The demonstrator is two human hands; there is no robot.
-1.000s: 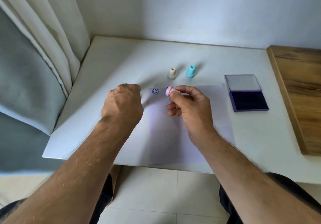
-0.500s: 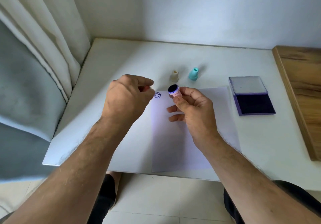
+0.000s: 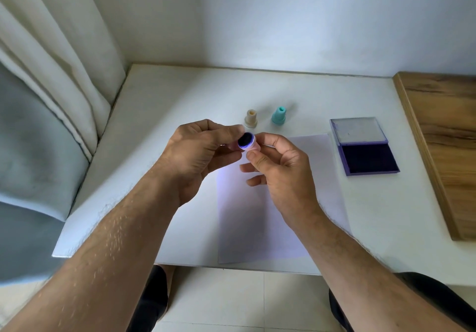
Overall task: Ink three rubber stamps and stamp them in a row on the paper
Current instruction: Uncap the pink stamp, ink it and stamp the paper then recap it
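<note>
- Centre of frame: the right hand (image 3: 280,174) pinches a small pink round rubber stamp (image 3: 247,142), inked face tilted toward the camera, above the white paper sheet (image 3: 270,216).
- The left hand (image 3: 198,156) has its fingers (image 3: 226,129) curled at the stamp; whether they grip it is unclear.
- Advice: set it down and take a fresh stamp.
- The hands cover the paper's top left corner, so no print shows there.
- Upper centre: beige plastic stamp (image 3: 251,118) and teal plastic stamp (image 3: 278,116) stand on the white tabletop (image 3: 180,94); right, an open purple ink pad (image 3: 364,147).

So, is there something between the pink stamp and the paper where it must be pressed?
Only the hands. The pink stamp is held up, inked face toward the camera, pinched by the right hand, with the left hand at it too. Their fingers lie over the paper's top-left part; otherwise nothing visible blocks it.
</note>
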